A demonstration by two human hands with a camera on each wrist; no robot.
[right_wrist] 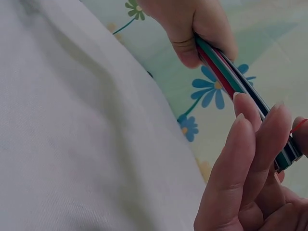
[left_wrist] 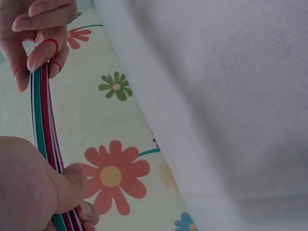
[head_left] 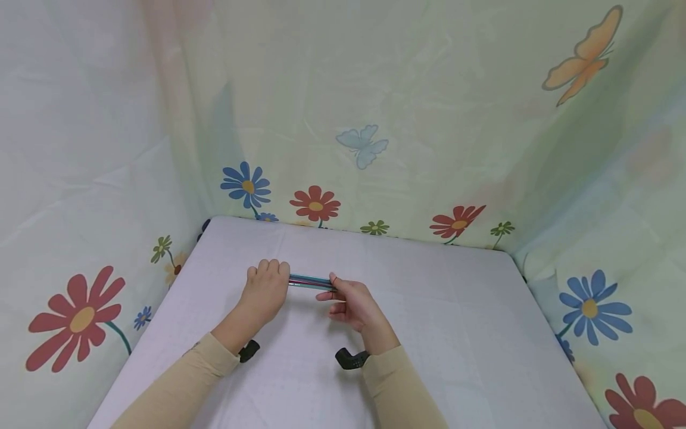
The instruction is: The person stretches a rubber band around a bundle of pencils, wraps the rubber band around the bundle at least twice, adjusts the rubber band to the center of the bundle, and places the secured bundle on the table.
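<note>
A bundle of slim striped pencils (head_left: 309, 281), teal, red and dark with pale lines, spans between the two hands above the table. My left hand (head_left: 266, 289) grips one end in a fist, its thumb (left_wrist: 72, 180) lying along the bundle. At the other end my right hand (head_left: 351, 302) pinches the pencils (right_wrist: 226, 72) between thumb and fingers, while its other fingers stand loosely extended. A thin red rubber band (left_wrist: 51, 41) loops over fingers of the right hand beside the pencil ends, and part of it is hidden.
A white cloth covers the table (head_left: 455, 333). Curtains (head_left: 407, 107) printed with flowers and butterflies hang behind and along both sides. Black camera mounts (head_left: 351, 358) sit under both wrists.
</note>
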